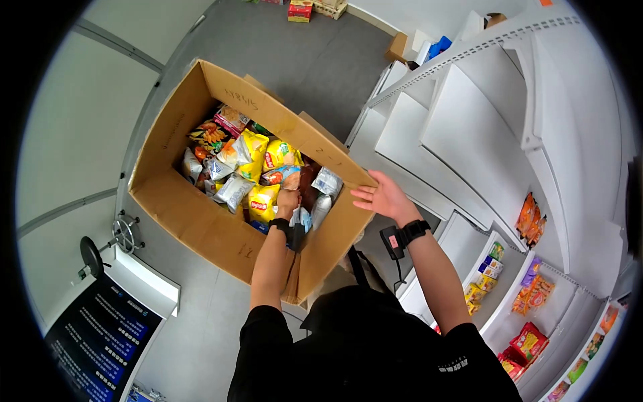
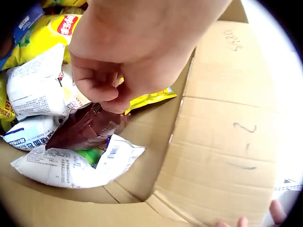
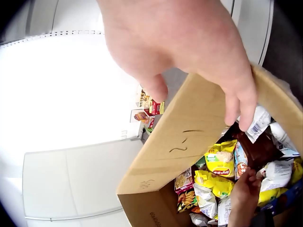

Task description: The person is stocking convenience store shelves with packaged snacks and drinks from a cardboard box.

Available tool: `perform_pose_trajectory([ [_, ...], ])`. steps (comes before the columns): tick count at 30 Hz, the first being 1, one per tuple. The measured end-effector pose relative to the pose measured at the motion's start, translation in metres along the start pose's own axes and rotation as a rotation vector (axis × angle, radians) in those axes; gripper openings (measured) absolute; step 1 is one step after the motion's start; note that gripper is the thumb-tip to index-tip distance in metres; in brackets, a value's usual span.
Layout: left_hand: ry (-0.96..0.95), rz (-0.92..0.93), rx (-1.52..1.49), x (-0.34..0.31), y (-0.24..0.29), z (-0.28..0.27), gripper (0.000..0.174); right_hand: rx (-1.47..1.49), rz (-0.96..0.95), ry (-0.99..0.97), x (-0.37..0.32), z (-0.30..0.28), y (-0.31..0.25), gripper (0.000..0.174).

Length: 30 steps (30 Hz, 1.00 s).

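Observation:
A large open cardboard box (image 1: 201,221) stands on the floor, filled with several snack bags, many yellow (image 1: 262,199) or white (image 2: 71,166). My left hand (image 1: 288,199) reaches down into it near the right wall. In the left wrist view that left hand (image 2: 106,100) pinches the top of a dark maroon bag (image 2: 90,130) lying among the white ones. My right hand (image 1: 376,195) rests on the edge of the box's right flap (image 1: 321,151) with fingers spread. In the right wrist view the right hand (image 3: 208,71) lies over the flap (image 3: 189,137), thumb outside and fingers inside.
White shelves (image 1: 455,147) rise on the right, the lower ones carrying snack packs (image 1: 532,295) and orange bags (image 1: 529,221). A small black device (image 1: 392,241) hangs by my right wrist. Cartons (image 1: 300,10) sit on the far floor. A dark sign (image 1: 100,335) lies lower left.

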<state>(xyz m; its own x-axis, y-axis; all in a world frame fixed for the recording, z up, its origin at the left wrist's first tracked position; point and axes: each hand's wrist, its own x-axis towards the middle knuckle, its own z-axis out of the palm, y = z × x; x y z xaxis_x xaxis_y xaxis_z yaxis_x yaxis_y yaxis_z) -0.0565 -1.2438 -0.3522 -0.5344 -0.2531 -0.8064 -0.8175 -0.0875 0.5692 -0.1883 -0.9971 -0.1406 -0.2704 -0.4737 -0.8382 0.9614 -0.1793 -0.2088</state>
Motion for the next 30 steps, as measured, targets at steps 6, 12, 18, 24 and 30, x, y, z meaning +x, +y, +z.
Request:
perform_pose_trajectory([
  [6, -0.045, -0.006, -0.482, -0.108, 0.045, -0.026, 0.017, -0.038, -0.070, -0.100, -0.012, -0.007, 0.015, 0.079],
  [12, -0.157, 0.124, -0.709, -0.225, 0.072, -0.038, 0.010, -0.510, -0.284, -0.091, -0.082, 0.004, 0.033, 0.076],
  [18, -0.265, 0.391, -0.463, -0.325, 0.102, 0.011, 0.011, -0.679, -0.198, -0.246, -0.133, 0.012, 0.063, 0.075],
  [24, -0.366, 0.660, -0.038, -0.391, 0.112, 0.091, 0.007, -0.540, -0.335, -0.312, -0.195, -0.003, 0.091, 0.075],
  [30, -0.496, 0.669, 0.109, -0.434, 0.124, 0.144, 0.011, -0.339, -0.519, -0.305, -0.243, -0.055, 0.097, 0.058],
])
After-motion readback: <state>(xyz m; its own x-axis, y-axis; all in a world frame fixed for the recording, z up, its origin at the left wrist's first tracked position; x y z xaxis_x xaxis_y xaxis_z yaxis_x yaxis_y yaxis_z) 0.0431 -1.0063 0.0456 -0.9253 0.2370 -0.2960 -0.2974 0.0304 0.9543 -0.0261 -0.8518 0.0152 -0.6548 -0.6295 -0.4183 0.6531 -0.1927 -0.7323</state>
